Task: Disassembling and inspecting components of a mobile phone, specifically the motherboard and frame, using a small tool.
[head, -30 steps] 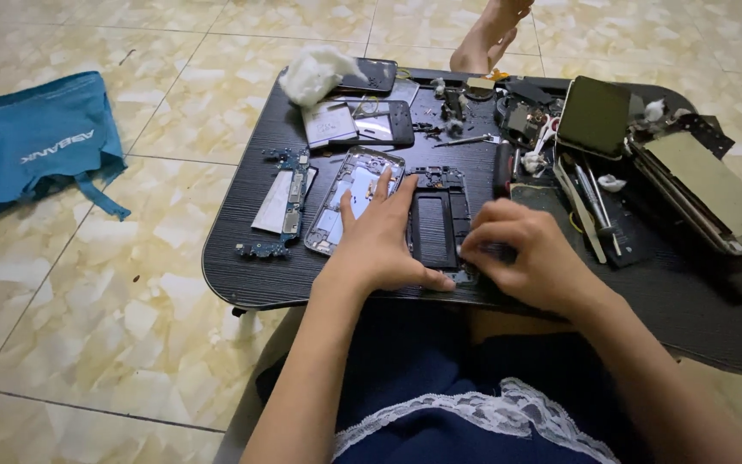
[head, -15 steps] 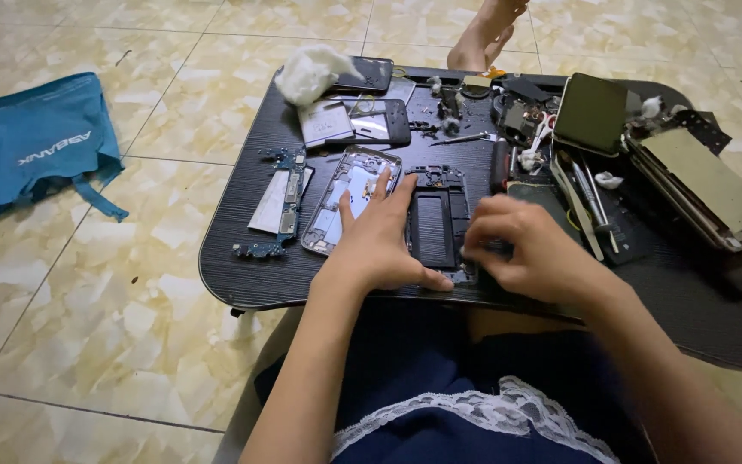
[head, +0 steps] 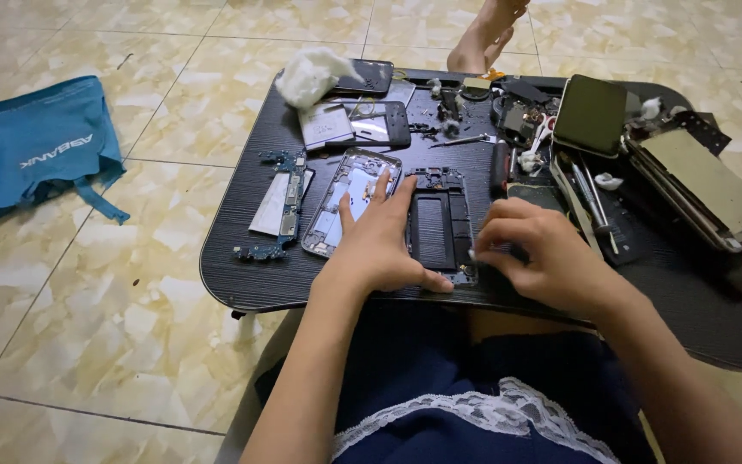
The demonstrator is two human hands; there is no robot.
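A person sits at a low black surface strewn with dismantled phones, both hands on an opened black phone frame that lies near the front edge, just left of the middle. The left hand rests flat along the frame's left side, fingers spread loosely and stretched away from the body, the thumb lying across the near end, so the frame is pinned rather than gripped. The right hand sits at the frame's lower right edge with its fingers curled and drawn together; they seem to pinch something small there, but what it is cannot be told. Just left of the frame lies a silver phone chassis with its insides exposed, partly under the left fingertips, and farther left a circuit board strip. Metal tools lie to the right, a dark green phone and a larger opened device beyond them. A wad of white tissue sits at the far left, and a blue cloth bag lies on the tiled floor. To work well here, the left palm should keep steady downward pressure so the frame cannot slide, while the right fingers work slowly along the edge without levering hard enough to bend the thin frame or scatter the loose parts nearby.
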